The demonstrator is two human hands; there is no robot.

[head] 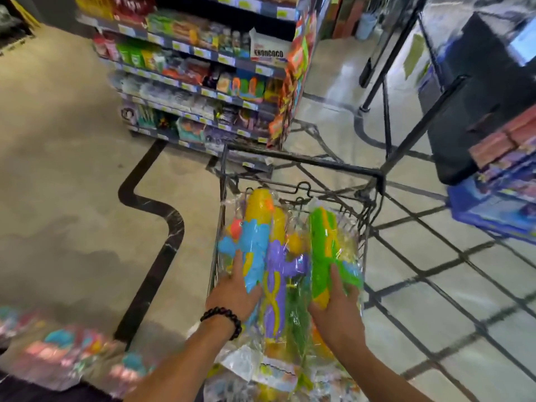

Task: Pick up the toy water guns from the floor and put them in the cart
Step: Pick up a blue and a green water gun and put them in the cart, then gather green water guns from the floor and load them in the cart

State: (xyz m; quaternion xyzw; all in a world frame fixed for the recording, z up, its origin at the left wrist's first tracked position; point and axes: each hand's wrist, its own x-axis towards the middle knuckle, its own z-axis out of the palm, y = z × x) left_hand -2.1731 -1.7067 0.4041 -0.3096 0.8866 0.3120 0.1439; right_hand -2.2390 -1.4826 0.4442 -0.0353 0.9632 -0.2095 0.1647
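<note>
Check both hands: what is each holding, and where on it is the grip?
Left hand grips the blue and yellow water gun at its near end. Right hand grips the green water gun at its near, yellow-tipped end. Both are bagged, over the cart.

A shop, most likely a supermarket or variety store. At the far centre stands a tall shelving unit with rows of brightly packaged goods and small price labels along each shelf edge, while a black wire shopping cart occupies the near centre on a polished tiled floor with a dark inlaid line. On the right, more boxed merchandise is stacked on a display, and bagged toys lie on the floor at the near left.
</note>
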